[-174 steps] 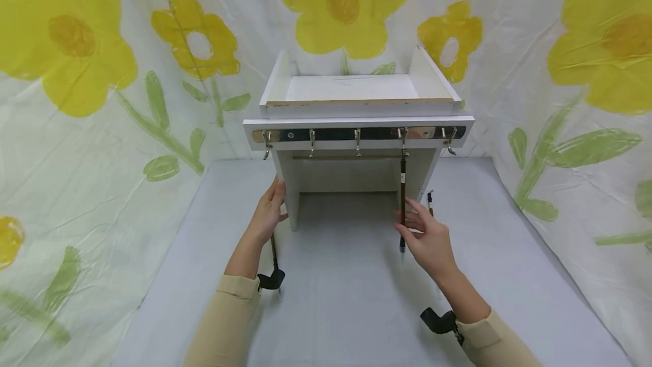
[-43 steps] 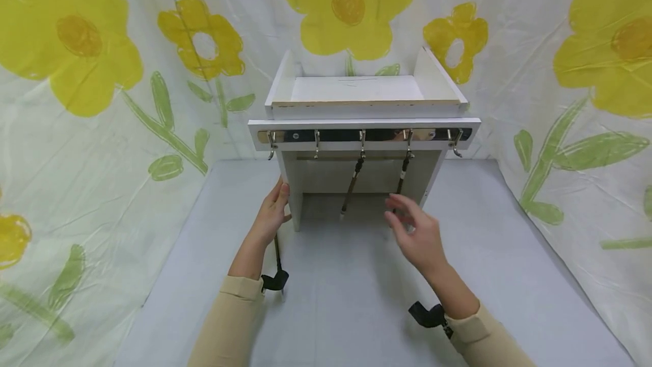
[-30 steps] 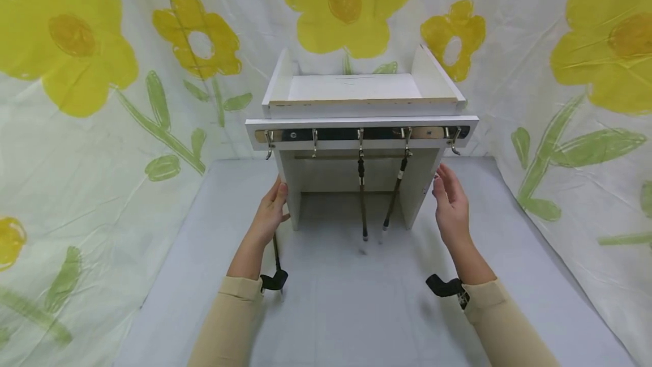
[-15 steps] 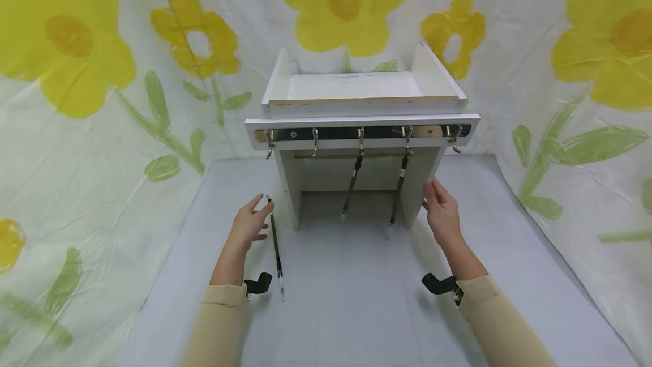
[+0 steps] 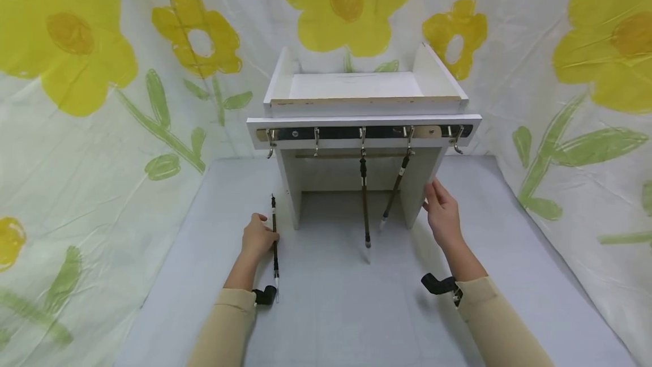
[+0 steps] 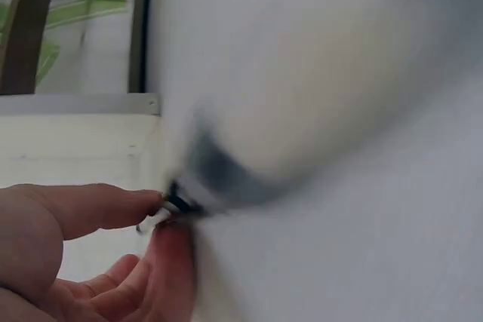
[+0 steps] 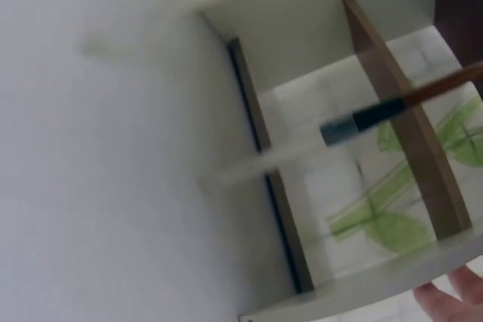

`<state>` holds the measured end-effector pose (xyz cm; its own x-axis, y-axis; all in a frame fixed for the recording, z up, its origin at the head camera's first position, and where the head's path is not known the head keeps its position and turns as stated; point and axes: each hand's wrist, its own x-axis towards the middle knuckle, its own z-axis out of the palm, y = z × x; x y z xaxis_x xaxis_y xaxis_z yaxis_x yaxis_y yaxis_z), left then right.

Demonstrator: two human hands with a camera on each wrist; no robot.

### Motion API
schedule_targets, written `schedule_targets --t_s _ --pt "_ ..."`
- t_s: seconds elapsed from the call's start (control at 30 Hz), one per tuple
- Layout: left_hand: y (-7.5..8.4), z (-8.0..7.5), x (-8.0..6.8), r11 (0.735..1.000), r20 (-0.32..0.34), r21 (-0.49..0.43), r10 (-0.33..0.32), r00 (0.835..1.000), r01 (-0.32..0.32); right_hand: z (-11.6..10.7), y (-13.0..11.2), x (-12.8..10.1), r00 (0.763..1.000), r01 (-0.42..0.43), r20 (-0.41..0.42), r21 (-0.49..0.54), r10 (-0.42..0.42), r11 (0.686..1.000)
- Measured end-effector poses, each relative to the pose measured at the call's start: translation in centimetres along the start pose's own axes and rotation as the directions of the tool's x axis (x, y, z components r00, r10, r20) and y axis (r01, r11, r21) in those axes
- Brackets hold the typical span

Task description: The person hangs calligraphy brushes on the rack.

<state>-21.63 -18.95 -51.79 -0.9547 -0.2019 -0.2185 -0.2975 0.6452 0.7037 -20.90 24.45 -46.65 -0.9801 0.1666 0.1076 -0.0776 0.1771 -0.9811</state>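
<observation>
My left hand [image 5: 258,237] pinches a dark-handled calligraphy brush [image 5: 275,256] left of a white shelf [image 5: 356,111]. In the left wrist view, thumb and finger meet on the handle of the brush [image 6: 215,165], which is blurred. Two more calligraphy brushes hang by loops from the shelf's hook rail: one brush [image 5: 365,203] on the middle hook, another [image 5: 394,194] on the hook to its right, tilted. Their pale bristles point down. My right hand [image 5: 443,214] holds the front edge of the shelf's right side panel [image 5: 420,186]; its fingertips [image 7: 445,303] show against that panel in the right wrist view.
Several metal hooks line the rail [image 5: 336,132]; the two left ones and the far right one bear nothing. A grey-white tabletop [image 5: 336,310] lies under the shelf. A curtain [image 5: 127,186] with yellow flowers hangs behind and at both sides.
A second brush came onto the middle hook; both brushes swing. The right hand went to the shelf's right panel. The left hand left the left panel and took hold of the brush beside it.
</observation>
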Motion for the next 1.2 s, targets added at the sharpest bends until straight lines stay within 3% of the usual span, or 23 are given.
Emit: schedule_targets --t_s 0.13,0.27,0.4,0.5,0.6,0.73,0.83,0.9,1.0,1.13,1.2 --pt "0.2 -1.1 -0.6 0.991 0.046 -0.131 -0.027 0.999 0.033 0.1 0.0 0.0 1.0 0.004 -0.005 -0.003 -0.004 1.0" --pt "1.2 -2.8 -2.4 0.95 0.085 -0.311 0.004 0.996 0.023 0.2 -0.1 -0.2 1.0 0.013 -0.009 -0.003 -0.013 1.0" --pt "2.3 -4.8 -4.2 0.919 0.014 -0.383 0.106 0.994 -0.092 0.3 0.1 -0.2 1.0 0.025 -0.017 -0.005 -0.025 1.0" --pt "3.1 -5.9 -5.5 0.882 -0.053 -0.422 0.205 0.977 -0.209 0.2 0.3 -0.3 0.999 0.03 -0.02 -0.01 -0.03 1.0" --pt "3.8 -6.5 -7.2 0.817 -0.121 -0.454 0.338 0.933 -0.355 0.2 0.3 -0.3 0.999 0.029 -0.019 -0.012 -0.029 1.0" --pt "5.6 -6.1 -10.1 0.712 -0.208 -0.414 0.532 0.821 -0.567 0.0 0.2 -0.3 0.999 0.027 -0.016 -0.021 -0.028 0.999" --pt "7.6 -4.8 -11.9 0.652 -0.189 -0.381 0.639 0.746 -0.656 0.0 0.1 -0.4 1.0 0.02 -0.024 -0.021 -0.02 1.0" --pt "8.9 -3.7 -12.7 0.635 -0.139 -0.379 0.68 0.72 -0.673 0.0 0.1 -0.4 0.999 0.014 -0.033 -0.014 -0.014 1.0" --pt "10.4 -2.4 -13.1 0.648 -0.084 -0.371 0.69 0.719 -0.665 0.1 0.1 -0.4 0.999 0.007 -0.045 0.022 -0.006 1.0" --pt "11.2 -1.6 -13.0 0.675 -0.083 -0.383 0.655 0.751 -0.63 0.5 0.1 -0.4 0.999 0.017 -0.041 0.058 -0.015 0.998" --pt "11.4 -1.5 -12.8 0.681 -0.084 -0.387 0.645 0.759 -0.622 0.6 0.1 -0.4 0.999 0.021 -0.039 0.065 -0.018 0.998"
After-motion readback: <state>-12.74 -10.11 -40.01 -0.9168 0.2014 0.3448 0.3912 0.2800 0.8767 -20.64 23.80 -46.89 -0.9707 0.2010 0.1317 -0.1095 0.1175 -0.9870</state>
